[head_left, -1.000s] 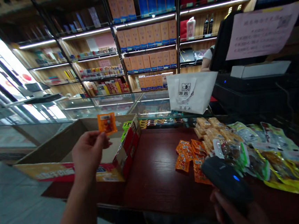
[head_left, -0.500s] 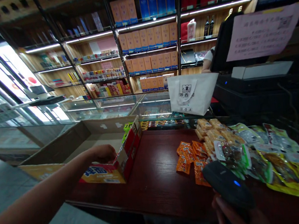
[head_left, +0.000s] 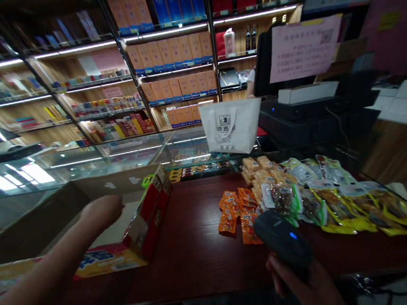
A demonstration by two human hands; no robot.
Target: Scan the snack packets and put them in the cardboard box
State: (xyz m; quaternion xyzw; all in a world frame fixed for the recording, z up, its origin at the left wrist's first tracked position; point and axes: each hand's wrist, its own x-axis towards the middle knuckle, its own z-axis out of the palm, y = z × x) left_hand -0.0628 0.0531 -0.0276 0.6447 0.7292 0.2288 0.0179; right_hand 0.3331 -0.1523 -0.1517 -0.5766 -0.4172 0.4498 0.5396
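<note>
My right hand [head_left: 307, 281] grips a black barcode scanner [head_left: 282, 238] with a lit blue light, its head pointing toward the orange snack packets [head_left: 230, 212] on the counter. On the left, my left hand [head_left: 103, 211] is over the inside of an open cardboard box [head_left: 109, 262]. Its fingers look curled and are partly hidden and blurred; whether something is in them I cannot make out. Green packets [head_left: 148, 180] show at the box's back right corner. Right of the orange packets lie beige packs [head_left: 262, 176], vacuum-sealed dark food packs [head_left: 282, 195] and yellow-edged packs [head_left: 337, 212].
A white carrier bag [head_left: 231, 126] stands on the glass display case [head_left: 174, 145] behind the dark red wooden counter [head_left: 190, 248]. At the right is a black monitor [head_left: 263, 66] with a pink notice. Shelves with boxed goods line the back; part of another person [head_left: 250, 84] shows beside the monitor.
My view has turned to the right, so everything sits further left. My left hand has shifted from the box's front right corner to over its interior. The scanner remains in my right hand.
</note>
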